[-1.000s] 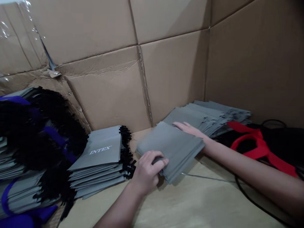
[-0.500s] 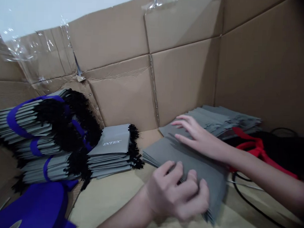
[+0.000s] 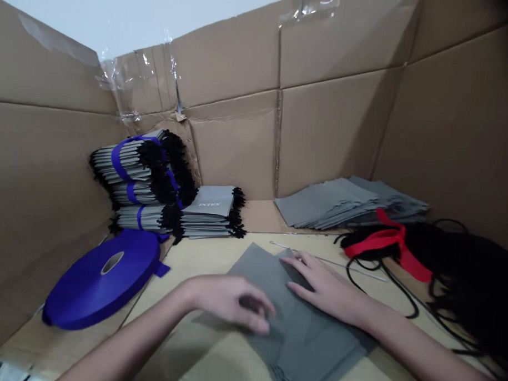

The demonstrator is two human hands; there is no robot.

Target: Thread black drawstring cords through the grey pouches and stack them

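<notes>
Grey fabric sheets [image 3: 299, 331] lie in a loose, fanned pile on the pale tabletop in front of me. My right hand [image 3: 317, 281] rests flat on the pile's upper right part, fingers apart. Over its left side hovers my left hand [image 3: 237, 304], thumb and fingers curved with a gap between them and nothing in them. A thin metal rod [image 3: 359, 270] with a looped end lies just behind the pile, partly hidden by my right hand.
Purple ribbon roll [image 3: 105, 280] at left; tied grey bundles [image 3: 134, 164] behind it. An INTEX-printed stack [image 3: 207, 211] sits beside them. More grey sheets [image 3: 332, 201] lie at the back right, black cords [image 3: 463, 275] with red ribbon [image 3: 410, 262] at right. Cardboard walls [image 3: 230, 151] surround the table.
The view has swung left and pulled back. The sheets in front now lie nearer me, apart from the back pile. My left hand has opened from a curled shape.
</notes>
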